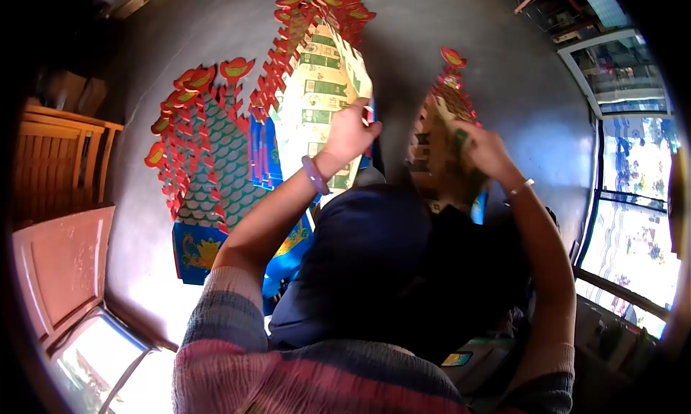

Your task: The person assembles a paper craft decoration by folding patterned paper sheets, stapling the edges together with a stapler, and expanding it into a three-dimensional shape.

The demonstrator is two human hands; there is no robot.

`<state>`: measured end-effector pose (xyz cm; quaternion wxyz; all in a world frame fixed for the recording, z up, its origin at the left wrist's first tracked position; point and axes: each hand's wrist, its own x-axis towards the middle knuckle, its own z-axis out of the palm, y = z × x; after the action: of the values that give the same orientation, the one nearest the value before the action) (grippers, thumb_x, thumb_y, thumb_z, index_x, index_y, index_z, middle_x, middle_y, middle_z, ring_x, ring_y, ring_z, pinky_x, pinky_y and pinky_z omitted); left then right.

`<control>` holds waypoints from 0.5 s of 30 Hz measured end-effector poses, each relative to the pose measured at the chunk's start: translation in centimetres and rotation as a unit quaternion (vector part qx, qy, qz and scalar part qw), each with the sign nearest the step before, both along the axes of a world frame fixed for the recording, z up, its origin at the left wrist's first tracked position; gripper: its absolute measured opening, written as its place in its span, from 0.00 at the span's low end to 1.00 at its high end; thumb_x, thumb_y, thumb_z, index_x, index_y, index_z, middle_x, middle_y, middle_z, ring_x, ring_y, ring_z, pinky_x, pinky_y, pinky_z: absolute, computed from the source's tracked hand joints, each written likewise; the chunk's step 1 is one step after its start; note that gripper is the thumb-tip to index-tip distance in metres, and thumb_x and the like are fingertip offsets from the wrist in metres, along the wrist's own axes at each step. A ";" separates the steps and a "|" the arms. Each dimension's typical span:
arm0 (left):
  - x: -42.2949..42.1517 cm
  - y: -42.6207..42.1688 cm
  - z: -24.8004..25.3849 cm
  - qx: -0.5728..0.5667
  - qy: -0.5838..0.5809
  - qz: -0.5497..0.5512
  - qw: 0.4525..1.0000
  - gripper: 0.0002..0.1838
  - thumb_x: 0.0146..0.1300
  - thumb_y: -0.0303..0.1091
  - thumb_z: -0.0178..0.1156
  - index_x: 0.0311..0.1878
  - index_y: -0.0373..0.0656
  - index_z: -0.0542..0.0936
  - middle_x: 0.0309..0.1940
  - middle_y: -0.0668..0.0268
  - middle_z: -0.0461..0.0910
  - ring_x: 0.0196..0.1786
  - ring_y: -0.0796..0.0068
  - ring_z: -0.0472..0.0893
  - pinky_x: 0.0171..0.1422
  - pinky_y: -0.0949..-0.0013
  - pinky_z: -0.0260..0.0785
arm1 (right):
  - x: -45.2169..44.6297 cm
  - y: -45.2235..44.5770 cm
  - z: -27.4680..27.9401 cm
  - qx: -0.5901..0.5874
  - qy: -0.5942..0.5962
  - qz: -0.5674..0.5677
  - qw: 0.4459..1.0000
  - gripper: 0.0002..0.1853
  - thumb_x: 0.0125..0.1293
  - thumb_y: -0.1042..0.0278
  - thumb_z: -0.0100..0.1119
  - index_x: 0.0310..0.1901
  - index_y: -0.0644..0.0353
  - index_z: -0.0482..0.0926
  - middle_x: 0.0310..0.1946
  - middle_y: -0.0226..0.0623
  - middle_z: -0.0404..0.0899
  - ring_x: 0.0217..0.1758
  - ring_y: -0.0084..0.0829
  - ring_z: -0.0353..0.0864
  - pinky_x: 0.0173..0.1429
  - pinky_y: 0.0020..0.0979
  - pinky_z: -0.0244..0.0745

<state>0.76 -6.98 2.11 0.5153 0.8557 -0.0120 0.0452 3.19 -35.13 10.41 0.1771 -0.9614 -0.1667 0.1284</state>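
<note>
My left hand (350,132), with a purple bangle at the wrist, is closed on the right edge of a cardboard cut-out (317,101). The cut-out's pale, green-printed side faces up, and its sides have notched edges. On the right, my right hand (484,152) grips the upper edge of another cardboard cut-out (432,144), which stands in shadow with its brown side showing. Red flower-shaped tips (327,2) top the left stack, and a red tip (453,57) tops the right piece. My knees in dark trousers (360,248) hide the lower ends of both.
More cut-outs with green scales (223,162), red notched edges and blue bases (198,252) lie fanned out on the grey floor (209,21) at left. Slatted wooden furniture (57,155) stands at far left. A bright glazed door (633,169) is at right.
</note>
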 end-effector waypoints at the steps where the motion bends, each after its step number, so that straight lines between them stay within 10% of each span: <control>1: 0.4 -1.1 0.1 0.024 -0.017 -0.028 0.999 0.21 0.49 0.32 0.64 0.46 0.34 0.74 0.29 0.54 0.79 0.28 0.63 0.81 0.36 0.66 0.74 | 0.5 1.8 0.0 -0.009 0.007 0.024 1.000 0.21 0.50 0.75 0.49 0.48 0.54 0.78 0.36 0.53 0.78 0.35 0.52 0.78 0.44 0.43 0.72; 7: 0.1 -6.1 0.8 0.034 -0.014 -0.125 0.992 0.16 0.47 0.29 0.62 0.40 0.34 0.73 0.24 0.52 0.78 0.31 0.52 0.80 0.37 0.59 0.73 | 3.2 9.5 -1.0 -0.116 0.074 -0.048 0.989 0.22 0.59 0.54 0.44 0.32 0.67 0.81 0.31 0.53 0.79 0.39 0.50 0.78 0.47 0.44 0.71; 15: -0.1 -4.5 -1.1 -0.047 -0.070 -0.110 0.990 0.30 0.50 0.42 0.66 0.52 0.34 0.70 0.39 0.46 0.78 0.41 0.53 0.80 0.48 0.59 0.71 | 4.8 4.8 -3.7 -0.072 0.035 0.022 0.997 0.15 0.56 0.60 0.51 0.29 0.66 0.79 0.29 0.54 0.77 0.35 0.49 0.79 0.43 0.43 0.73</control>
<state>0.67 -11.43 0.98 0.5546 0.8188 -0.1401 0.0481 8.03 -30.28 6.67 0.1103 -0.9628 -0.1714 0.1772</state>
